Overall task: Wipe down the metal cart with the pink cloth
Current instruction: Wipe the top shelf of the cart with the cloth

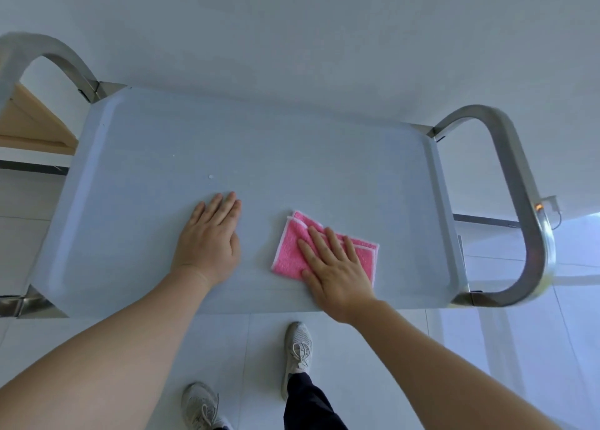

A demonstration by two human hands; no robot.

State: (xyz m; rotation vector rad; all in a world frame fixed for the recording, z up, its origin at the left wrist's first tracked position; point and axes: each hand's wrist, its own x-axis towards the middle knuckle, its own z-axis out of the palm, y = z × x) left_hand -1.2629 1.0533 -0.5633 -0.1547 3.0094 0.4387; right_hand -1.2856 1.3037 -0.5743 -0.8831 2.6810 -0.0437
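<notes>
We press the folded pink cloth (324, 248) flat under our open right hand (336, 267), near the right of the metal cart (136, 157) top. Our left hand (209, 238) lies open, bracing. We should sweep in overlapping passes toward the small white speck (210, 176).

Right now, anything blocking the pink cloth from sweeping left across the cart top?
Yes: the left hand lies flat on the cart top, just left of the pink cloth under the right hand.
</notes>
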